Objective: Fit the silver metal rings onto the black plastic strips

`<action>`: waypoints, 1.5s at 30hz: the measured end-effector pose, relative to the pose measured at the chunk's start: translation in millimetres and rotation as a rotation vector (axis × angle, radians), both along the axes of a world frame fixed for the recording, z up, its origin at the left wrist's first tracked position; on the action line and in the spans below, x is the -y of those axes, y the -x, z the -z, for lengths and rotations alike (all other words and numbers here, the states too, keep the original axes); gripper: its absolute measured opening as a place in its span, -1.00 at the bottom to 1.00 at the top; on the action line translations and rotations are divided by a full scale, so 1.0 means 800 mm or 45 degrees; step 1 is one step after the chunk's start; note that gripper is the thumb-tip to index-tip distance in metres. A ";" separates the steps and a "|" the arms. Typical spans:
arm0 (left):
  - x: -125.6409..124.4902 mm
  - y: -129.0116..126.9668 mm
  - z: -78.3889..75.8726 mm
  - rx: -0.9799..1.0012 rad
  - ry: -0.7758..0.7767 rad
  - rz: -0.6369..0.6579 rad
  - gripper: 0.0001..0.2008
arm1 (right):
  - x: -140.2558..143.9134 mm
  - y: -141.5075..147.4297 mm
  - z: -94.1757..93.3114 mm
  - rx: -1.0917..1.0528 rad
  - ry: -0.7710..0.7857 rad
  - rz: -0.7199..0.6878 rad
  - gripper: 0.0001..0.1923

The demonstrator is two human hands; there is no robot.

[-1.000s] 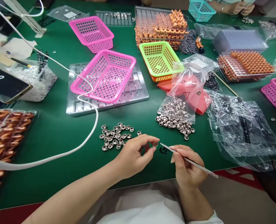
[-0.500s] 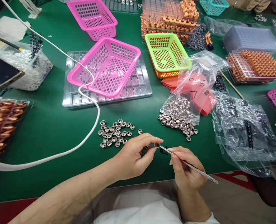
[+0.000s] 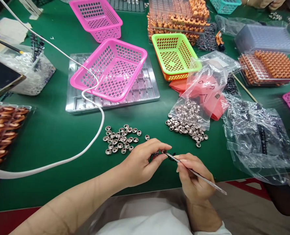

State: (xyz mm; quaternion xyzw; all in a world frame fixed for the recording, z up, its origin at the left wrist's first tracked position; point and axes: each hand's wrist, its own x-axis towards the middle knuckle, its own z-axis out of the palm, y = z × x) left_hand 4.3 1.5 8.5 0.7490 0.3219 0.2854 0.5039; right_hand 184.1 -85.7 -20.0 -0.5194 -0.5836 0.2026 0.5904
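Between thumb and forefinger, my left hand (image 3: 142, 163) pinches a small silver metal cup (image 3: 164, 151), mostly hidden by the fingertips. My right hand (image 3: 196, 179) grips slim metal tweezers (image 3: 206, 180) like a pen, their tip at the cup's opening. Whether the tip holds anything is too small to tell. Tiny black parts (image 3: 172, 157) lie on the table just behind the tweezers' tip. Left of my left hand are several loose metal cups (image 3: 114, 142), spread out singly. A denser heap of the same cups (image 3: 181, 125) spills from a clear plastic bag (image 3: 205, 86).
A white cable (image 3: 95, 138) curves across the left side. Pink baskets (image 3: 132, 86) stand behind, one over a metal tray (image 3: 153, 88). A green basket (image 3: 157, 55), crumpled plastic bags (image 3: 257, 140) and trays of orange parts (image 3: 277, 67) are to the right. Another person's hands (image 3: 264, 3) show at far right.
My right hand has shifted slightly left, bringing the tweezers' tip further into the cup. My left hand stays nearly in place, its thumb slightly nearer the tweezers.
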 end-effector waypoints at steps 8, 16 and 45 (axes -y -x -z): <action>-0.001 0.000 -0.001 -0.111 0.004 -0.009 -0.76 | 0.001 0.000 0.000 0.040 0.025 0.001 -0.65; -0.002 0.000 -0.002 -0.159 0.007 -0.038 -0.81 | 0.003 0.002 -0.001 0.014 0.069 0.080 -0.70; -0.001 0.003 0.004 -0.162 -0.155 -0.042 -0.78 | 0.000 -0.003 -0.005 0.245 -0.010 -0.029 -0.59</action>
